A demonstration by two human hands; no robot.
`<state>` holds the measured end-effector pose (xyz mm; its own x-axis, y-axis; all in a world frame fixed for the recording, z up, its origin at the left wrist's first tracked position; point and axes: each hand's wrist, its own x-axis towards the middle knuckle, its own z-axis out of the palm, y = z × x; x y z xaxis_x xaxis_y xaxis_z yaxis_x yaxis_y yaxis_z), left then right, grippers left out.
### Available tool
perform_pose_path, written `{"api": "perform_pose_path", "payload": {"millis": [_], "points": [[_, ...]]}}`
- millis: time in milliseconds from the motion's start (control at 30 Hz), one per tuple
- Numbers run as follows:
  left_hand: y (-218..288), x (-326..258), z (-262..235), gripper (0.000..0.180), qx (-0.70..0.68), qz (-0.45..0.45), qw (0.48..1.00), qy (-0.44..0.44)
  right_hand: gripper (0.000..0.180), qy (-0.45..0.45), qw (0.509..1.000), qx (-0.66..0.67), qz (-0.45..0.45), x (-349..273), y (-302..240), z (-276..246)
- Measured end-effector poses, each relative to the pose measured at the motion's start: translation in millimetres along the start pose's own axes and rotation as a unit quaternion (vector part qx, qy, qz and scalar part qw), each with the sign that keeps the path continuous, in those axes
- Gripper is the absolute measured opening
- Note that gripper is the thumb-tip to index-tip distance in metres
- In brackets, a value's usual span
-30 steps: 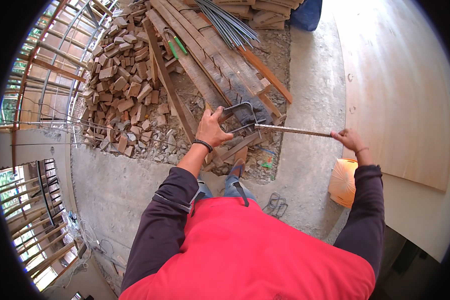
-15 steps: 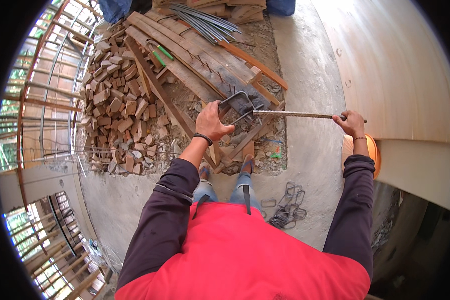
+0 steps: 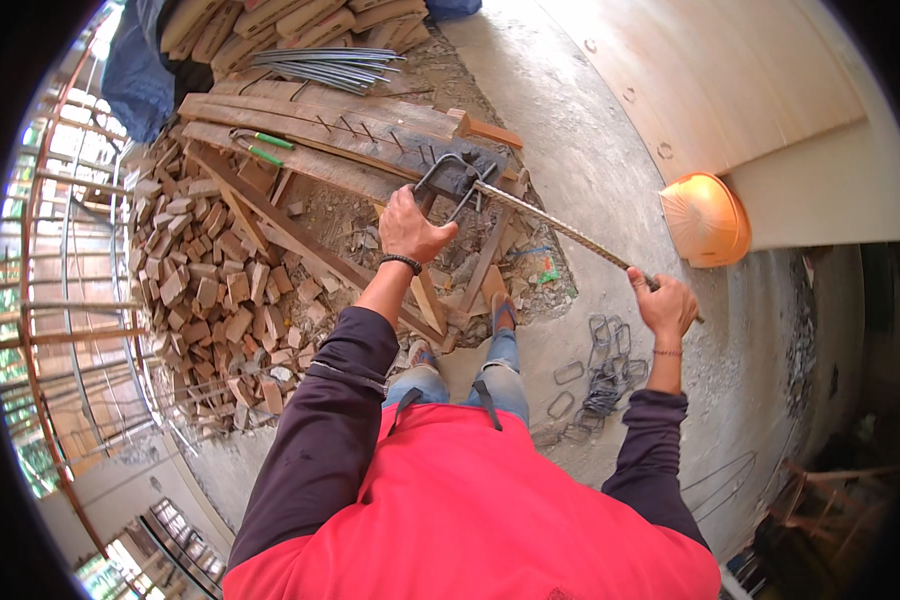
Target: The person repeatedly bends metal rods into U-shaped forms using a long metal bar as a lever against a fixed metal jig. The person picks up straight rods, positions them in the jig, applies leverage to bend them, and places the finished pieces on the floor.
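Observation:
My left hand [image 3: 410, 226] is closed on a thin steel rod bent into a rectangular loop [image 3: 434, 172], holding it against the dark end of a wooden plank bench [image 3: 320, 150]. Upright metal pegs [image 3: 370, 131] stick up from the planks. My right hand [image 3: 667, 304] grips a long ribbed steel bar [image 3: 575, 236] near its outer end. The bar slants away to the left, and its far end meets the bent rod at the bench. Exactly how the two engage there is too small to tell.
Broken bricks [image 3: 195, 245] are heaped left of the bench. Green-handled cutters [image 3: 262, 146] and cut steel rods [image 3: 320, 68] lie on the planks. Several bent steel loops [image 3: 600, 385] are piled on the floor near my feet. An orange hard hat [image 3: 715, 220] sits at the right.
My right hand has swung the bar toward me, from nearly level to slanted. My left hand stays on the bent rod. The whole view has also turned.

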<state>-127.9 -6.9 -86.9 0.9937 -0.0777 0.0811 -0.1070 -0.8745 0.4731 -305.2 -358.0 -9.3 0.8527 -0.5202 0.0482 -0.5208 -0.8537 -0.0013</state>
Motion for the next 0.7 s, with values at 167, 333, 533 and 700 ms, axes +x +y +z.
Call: {"api": "perform_pose_path", "payload": {"millis": [167, 333, 533, 700], "points": [[1.8, 0.7, -1.4, 0.084, -0.012, -0.004, 1.0, -0.017, 0.074, -0.068, 0.988, 0.04, 0.131, -102.3, -45.4, 3.1], [3.6, -0.7, -7.8, 0.085, -0.008, -0.018, 0.999, -0.032, 0.064, -0.031, 0.988, 0.069, 0.132, -155.4, -77.7, 6.4], [8.0, 1.1, -8.6, 0.089, -0.012, -0.03, 0.999, -0.036, 0.059, -0.088, 0.989, 0.097, 0.075, -119.6, -41.2, 11.4], [6.2, 1.3, -3.8, 0.085, -0.009, -0.022, 1.0, -0.015, 0.059, -0.133, 0.986, 0.1, -0.01, -87.0, -16.3, 12.7]]}}
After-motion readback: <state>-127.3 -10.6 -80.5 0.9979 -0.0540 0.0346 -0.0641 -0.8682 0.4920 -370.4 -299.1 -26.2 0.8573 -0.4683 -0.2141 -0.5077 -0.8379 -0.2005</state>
